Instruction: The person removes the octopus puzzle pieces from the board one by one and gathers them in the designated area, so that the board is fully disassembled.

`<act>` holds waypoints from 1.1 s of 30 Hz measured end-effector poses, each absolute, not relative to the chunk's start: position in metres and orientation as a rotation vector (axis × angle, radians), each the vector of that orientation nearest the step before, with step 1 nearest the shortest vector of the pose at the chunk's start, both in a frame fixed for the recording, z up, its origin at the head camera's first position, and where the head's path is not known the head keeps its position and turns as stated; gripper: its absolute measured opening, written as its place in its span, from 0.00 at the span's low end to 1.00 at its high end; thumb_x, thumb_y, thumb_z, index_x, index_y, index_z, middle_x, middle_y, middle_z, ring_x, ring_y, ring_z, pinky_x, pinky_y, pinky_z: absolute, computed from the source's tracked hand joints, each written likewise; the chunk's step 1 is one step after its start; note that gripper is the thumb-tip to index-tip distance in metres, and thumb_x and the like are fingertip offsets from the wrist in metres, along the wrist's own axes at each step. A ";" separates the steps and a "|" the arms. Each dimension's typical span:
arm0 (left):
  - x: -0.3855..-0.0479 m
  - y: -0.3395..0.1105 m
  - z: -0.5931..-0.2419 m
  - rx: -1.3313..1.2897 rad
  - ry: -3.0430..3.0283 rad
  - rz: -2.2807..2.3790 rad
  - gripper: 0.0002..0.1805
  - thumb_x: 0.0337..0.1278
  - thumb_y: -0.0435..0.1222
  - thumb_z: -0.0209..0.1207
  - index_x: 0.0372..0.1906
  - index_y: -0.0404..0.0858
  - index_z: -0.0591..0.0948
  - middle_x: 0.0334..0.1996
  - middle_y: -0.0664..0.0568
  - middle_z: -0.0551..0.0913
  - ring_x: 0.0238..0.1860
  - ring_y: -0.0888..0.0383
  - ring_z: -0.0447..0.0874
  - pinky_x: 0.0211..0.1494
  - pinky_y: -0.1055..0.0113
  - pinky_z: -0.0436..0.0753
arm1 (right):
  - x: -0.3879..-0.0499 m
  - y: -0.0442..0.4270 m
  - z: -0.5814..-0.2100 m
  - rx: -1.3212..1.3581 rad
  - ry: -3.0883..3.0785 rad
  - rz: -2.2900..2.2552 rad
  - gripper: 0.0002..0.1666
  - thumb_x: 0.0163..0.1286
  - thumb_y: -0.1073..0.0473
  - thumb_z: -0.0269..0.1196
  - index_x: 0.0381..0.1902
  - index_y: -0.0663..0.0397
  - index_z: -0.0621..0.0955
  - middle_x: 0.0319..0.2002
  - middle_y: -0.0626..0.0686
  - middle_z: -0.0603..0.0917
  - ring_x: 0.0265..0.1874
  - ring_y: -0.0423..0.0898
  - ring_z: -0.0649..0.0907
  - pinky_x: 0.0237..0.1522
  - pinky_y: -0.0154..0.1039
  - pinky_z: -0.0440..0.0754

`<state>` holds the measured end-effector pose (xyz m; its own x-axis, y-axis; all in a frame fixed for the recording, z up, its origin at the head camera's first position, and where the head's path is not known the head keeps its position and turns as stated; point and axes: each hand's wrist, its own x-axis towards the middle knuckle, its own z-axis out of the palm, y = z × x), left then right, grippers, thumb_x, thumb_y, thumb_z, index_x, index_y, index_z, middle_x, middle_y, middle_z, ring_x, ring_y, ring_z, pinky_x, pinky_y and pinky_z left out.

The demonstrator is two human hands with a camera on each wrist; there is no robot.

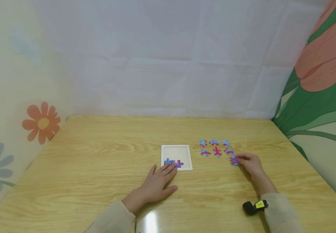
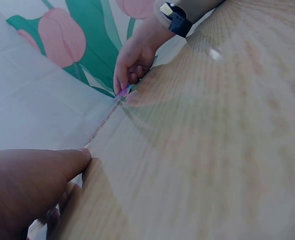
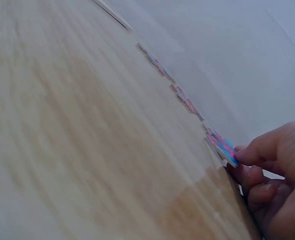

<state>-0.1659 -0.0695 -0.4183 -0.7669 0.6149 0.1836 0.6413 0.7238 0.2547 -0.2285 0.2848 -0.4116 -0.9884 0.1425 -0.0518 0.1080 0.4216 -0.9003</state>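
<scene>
My right hand [image 1: 251,164] pinches a blue and pink jigsaw puzzle piece [image 1: 233,160] between thumb and fingers; in the right wrist view this piece [image 3: 221,147] is tilted, one edge raised. A square white puzzle frame [image 1: 190,158] lies to the left, with a few joined pieces [image 1: 172,162] along its near side. Over that near edge my left hand [image 1: 159,183] lies spread, fingertips on the frame's lower left part and covering some of the pieces. Seen from the left wrist, the thumb [image 2: 70,162] extends along the table.
Several loose puzzle pieces [image 1: 217,151] lie in two rows right of the frame. The wooden table [image 1: 98,155] meets a white cloth [image 1: 168,64] at the back. A black wrist camera [image 1: 250,208] sits on the right sleeve.
</scene>
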 end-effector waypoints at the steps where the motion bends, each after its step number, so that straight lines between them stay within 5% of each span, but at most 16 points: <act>1: -0.166 -0.069 -0.419 -1.036 -2.837 -0.467 0.32 0.55 0.51 0.47 0.61 0.35 0.63 0.63 0.48 0.57 0.63 0.50 0.49 0.56 0.42 0.46 | -0.229 0.284 -0.412 -0.239 -2.622 1.654 0.17 0.57 0.68 0.56 0.44 0.74 0.74 0.29 0.49 0.77 0.19 0.37 0.70 0.21 0.30 0.70; 9: -0.166 -0.070 -0.417 -1.035 -2.843 -0.477 0.32 0.55 0.51 0.47 0.61 0.36 0.62 0.63 0.48 0.56 0.63 0.50 0.48 0.56 0.42 0.45 | -0.229 0.283 -0.412 -0.310 -2.645 1.616 0.17 0.58 0.67 0.54 0.45 0.71 0.74 0.38 0.57 0.77 0.25 0.38 0.72 0.25 0.31 0.71; 33: -0.166 -0.071 -0.420 -1.052 -2.794 -0.515 0.32 0.55 0.51 0.48 0.60 0.34 0.64 0.62 0.46 0.58 0.62 0.48 0.51 0.55 0.40 0.46 | -0.228 0.284 -0.416 -0.220 -2.633 1.564 0.16 0.57 0.66 0.57 0.42 0.73 0.75 0.37 0.59 0.79 0.26 0.36 0.72 0.26 0.30 0.71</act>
<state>-0.1658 -0.0706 -0.4196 -0.7534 0.6195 0.2205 0.6574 0.7021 0.2737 -0.2282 0.2842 -0.4157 -0.9873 0.1586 -0.0120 0.0864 0.4714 -0.8777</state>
